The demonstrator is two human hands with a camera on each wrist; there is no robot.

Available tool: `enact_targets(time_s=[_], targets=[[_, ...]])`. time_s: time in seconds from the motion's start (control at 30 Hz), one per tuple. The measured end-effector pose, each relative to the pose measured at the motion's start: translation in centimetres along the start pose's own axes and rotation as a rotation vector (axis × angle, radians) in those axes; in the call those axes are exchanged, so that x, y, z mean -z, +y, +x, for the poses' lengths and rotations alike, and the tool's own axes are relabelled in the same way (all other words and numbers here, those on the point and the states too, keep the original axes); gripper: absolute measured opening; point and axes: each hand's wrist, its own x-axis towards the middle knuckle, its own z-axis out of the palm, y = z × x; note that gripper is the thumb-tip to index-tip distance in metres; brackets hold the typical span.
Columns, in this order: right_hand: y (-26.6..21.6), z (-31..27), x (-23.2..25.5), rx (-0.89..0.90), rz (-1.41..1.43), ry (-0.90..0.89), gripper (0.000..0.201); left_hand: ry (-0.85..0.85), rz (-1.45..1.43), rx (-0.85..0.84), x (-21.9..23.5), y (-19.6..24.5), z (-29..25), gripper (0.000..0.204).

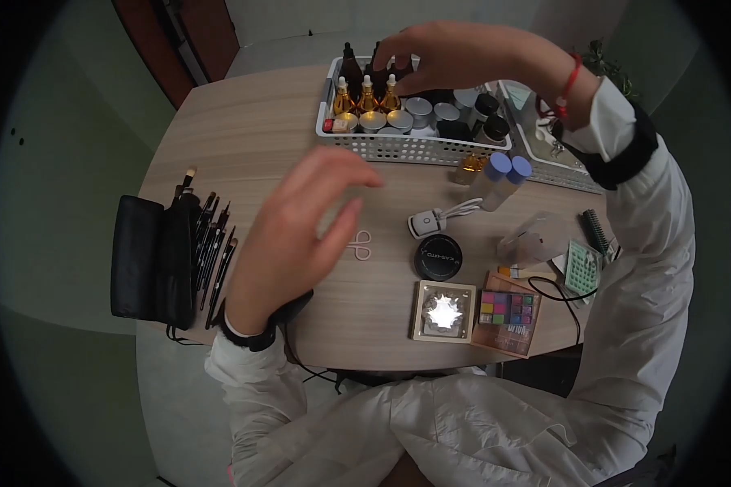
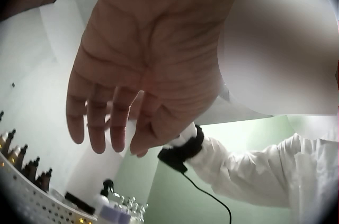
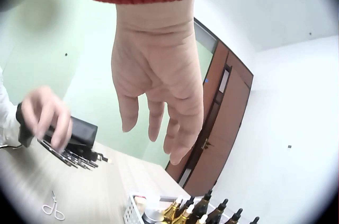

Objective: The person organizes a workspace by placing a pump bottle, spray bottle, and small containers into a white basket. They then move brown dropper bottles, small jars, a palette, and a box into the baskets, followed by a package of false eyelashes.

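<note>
My right hand (image 1: 463,58) hangs above the back of a white perforated basket (image 1: 414,149), its fingers pointing down and holding nothing. Below and beside those fingers stand gold dropper bottles (image 1: 367,99) with white tops and dark dropper bottles (image 1: 348,63). In the right wrist view the same hand (image 3: 156,70) has relaxed fingers with the bottle tops lower down. My left hand (image 1: 292,227) is raised over the table, slightly blurred, with thumb and fingers apart. Small pale scissors (image 1: 362,246) lie on the table beside it. The left wrist view shows an empty left palm (image 2: 153,49).
A black brush case (image 1: 142,260) with several makeup brushes (image 1: 209,247) lies at the left. Toward the right are a round black compact (image 1: 438,258), a shiny square case (image 1: 418,321), an eyeshadow palette (image 1: 508,308), blue-capped bottles (image 1: 498,174) and a white-cabled device (image 1: 425,224).
</note>
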Motion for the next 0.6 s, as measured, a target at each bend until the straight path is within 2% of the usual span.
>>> enact_targets(time_s=[0.1,0.13,0.2,0.23,0.3,0.37,0.43,0.47,0.6], targets=[[-0.6,-4.7,1.5,0.052,0.036,0.07,0.036,-0.32,-0.061,-0.079,-5.6,0.2,-0.5,0.028],[-0.8,-6.0,1.9,0.043,0.029,0.081,0.036,-0.32,-0.057,-0.094,-7.6,-0.1,-1.0,0.028],[-1.0,-8.4,2.4,0.015,0.047,0.11,0.035,-0.444,0.067,0.165,-10.9,-0.2,-2.0,0.042],[-1.0,-9.3,2.7,0.029,0.03,0.106,0.033,-0.439,0.071,0.155,-11.8,0.3,-1.6,0.042],[-0.9,-10.6,2.6,-0.016,0.042,0.112,0.033,-0.601,0.141,0.4,-13.4,1.1,-1.0,0.061],[-0.6,-11.3,2.0,-0.041,0.058,0.115,0.032,-0.549,0.187,0.353,-15.5,0.9,-1.6,0.068],[-0.3,-11.6,0.9,0.019,0.048,0.14,0.031,-0.603,0.282,0.25,-16.5,1.1,-1.6,0.071],[0.2,-11.5,0.3,0.011,0.095,0.112,0.031,-0.638,0.324,0.269,-16.6,1.6,-1.4,0.074],[0.6,-11.6,-1.3,0.027,0.145,0.076,0.032,-0.622,0.356,0.168,-17.5,0.3,-1.9,0.071]])
